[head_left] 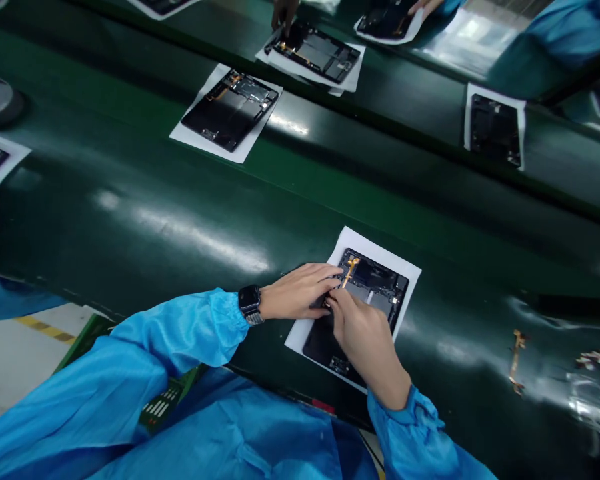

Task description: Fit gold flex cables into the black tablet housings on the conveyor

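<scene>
An opened tablet (400, 293) with its inner parts showing lies tilted on a white sheet (353, 239) in front of me. An orange flex cable (351, 270) runs along its upper left part, its lower end disappearing near my fingertips. My left hand (300, 291) lies over the tablet's left edge, fingers stretched toward the cable and thumb lower down. Over the middle of the tablet, my right hand (365, 333) has thumb and index finger pinched together beside the left fingers. What the pinch holds is hidden.
A loose flex cable (517, 363) lies on the green bench (455, 400) to the right, near a clear plastic bag (595, 393) of small parts. Another opened tablet (230, 110) lies beyond my hands. Across a dark rail, a co-worker's hand (285, 12) touches one more tablet (315, 53).
</scene>
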Action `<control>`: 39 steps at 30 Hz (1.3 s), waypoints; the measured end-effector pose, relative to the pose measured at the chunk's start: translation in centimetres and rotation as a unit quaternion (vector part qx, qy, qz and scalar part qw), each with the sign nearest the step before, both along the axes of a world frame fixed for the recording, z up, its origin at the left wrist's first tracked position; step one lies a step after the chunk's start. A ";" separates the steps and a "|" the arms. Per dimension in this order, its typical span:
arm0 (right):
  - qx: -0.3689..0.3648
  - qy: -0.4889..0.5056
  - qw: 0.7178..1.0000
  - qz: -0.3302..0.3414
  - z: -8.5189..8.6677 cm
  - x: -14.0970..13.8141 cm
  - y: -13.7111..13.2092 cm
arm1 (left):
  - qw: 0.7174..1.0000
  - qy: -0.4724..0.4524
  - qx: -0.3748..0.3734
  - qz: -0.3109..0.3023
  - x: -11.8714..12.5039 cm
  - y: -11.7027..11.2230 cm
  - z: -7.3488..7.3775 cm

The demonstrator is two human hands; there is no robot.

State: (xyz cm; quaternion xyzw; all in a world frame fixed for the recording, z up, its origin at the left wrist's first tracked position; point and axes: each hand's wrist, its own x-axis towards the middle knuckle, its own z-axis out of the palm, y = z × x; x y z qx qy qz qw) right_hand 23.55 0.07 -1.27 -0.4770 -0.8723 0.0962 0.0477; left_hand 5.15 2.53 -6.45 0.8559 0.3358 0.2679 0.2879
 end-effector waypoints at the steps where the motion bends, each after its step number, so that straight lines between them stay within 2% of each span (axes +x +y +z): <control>1: -0.010 0.010 1.000 -0.006 0.1 0.4 0.0 | 1.000 0.000 0.001 0.001 0.0 0.0 0.0; 6: -0.024 0.036 0.998 -0.036 0.0 1.9 -0.3 | 1.000 0.011 0.016 -0.003 -0.1 -0.1 0.1; 10: -0.020 0.010 1.000 -0.015 -0.6 1.2 -0.3 | 1.000 0.002 0.016 0.009 -0.2 -0.2 0.0; 17: 0.014 0.015 1.000 -0.016 -1.2 -0.1 -0.6 | 1.000 -0.001 0.014 0.004 -0.3 -0.1 0.1; 20: -0.006 0.051 0.998 -0.027 -1.4 -0.2 -0.9 | 1.000 0.004 0.014 0.004 -0.5 -0.1 0.1; 23: -0.048 0.168 0.981 -0.082 -1.6 0.3 -1.1 | 1.000 0.014 0.018 0.000 -0.6 -0.4 0.3; 24: -0.069 0.235 0.963 -0.113 -1.7 0.5 -1.2 | 1.000 0.017 0.018 0.002 -0.6 -0.5 0.3; 25: -0.090 0.313 0.933 -0.153 -1.9 0.9 -1.2 | 1.000 0.018 0.018 0.007 -0.6 -0.5 0.4; 26: -0.112 0.397 0.889 -0.198 -2.0 1.4 -1.2 | 1.000 0.017 0.018 0.015 -0.5 -0.4 0.5; 28: -0.156 0.545 0.774 -0.282 -2.4 2.7 -1.2 | 0.999 0.009 0.025 0.035 -0.3 0.3 0.8; 30: -0.190 0.639 0.667 -0.332 -2.7 4.3 -1.4 | 0.997 0.008 0.052 0.048 0.2 1.8 1.2; 31: -0.201 0.664 0.633 -0.343 -2.9 5.2 -1.7 | 0.996 0.016 0.071 0.051 0.6 2.8 1.4; 32: -0.210 0.676 0.614 -0.351 -3.0 6.3 -2.1 | 0.994 0.028 0.092 0.055 1.1 4.0 1.5; 33: -0.215 0.675 0.608 -0.359 -3.1 7.5 -2.6 | 0.991 0.045 0.110 0.060 1.5 5.3 1.5; 34: -0.214 0.663 0.615 -0.369 -3.3 8.9 -3.1 | 0.988 0.066 0.123 0.067 2.0 6.6 1.4; 35: -0.203 0.639 0.635 -0.384 -3.5 10.4 -3.7 | 0.985 0.089 0.127 0.073 2.4 8.0 1.4; 37: -0.134 0.555 0.700 -0.428 -4.0 14.2 -4.7 | 0.981 0.141 0.103 0.081 2.9 10.5 1.3; 38: -0.065 0.496 0.736 -0.456 -4.3 16.2 -5.2 | 0.979 0.171 0.075 0.077 3.1 11.6 1.4; 39: 0.018 0.428 0.754 -0.498 -4.7 18.3 -5.6 | 0.977 0.198 0.043 0.068 3.3 12.5 1.5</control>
